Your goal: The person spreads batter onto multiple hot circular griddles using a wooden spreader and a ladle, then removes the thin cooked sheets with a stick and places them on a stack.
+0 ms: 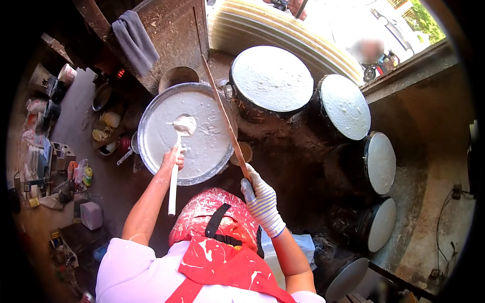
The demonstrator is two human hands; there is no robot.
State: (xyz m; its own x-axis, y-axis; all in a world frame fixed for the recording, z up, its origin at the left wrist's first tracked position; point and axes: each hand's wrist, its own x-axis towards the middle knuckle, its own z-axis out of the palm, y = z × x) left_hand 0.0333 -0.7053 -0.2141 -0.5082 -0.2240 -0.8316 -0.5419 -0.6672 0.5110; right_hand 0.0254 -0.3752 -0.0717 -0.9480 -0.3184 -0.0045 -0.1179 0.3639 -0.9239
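My left hand [173, 157] is bare and grips the long white handle of a ladle [184, 125]. The ladle's bowl is full of white batter and hangs over a wide metal basin [147, 112] of the same batter. My right hand [260, 199], in a white knitted glove, is closed round a long thin wooden stick [222, 111] that slants up across the basin's right edge. To the right, several round dark stoves carry flat tops coated in white batter; the nearest are a large one [272, 78] and a second [346, 106]. A red cap and red apron fill the lower middle.
A grey cloth [134, 40] hangs on a dark wooden board at the back. A metal pot [178, 77] stands behind the basin and a small bowl [246, 151] beside it. Pots, bottles and a pink box [91, 214] crowd the left floor. Another person [368, 50] is outside, top right.
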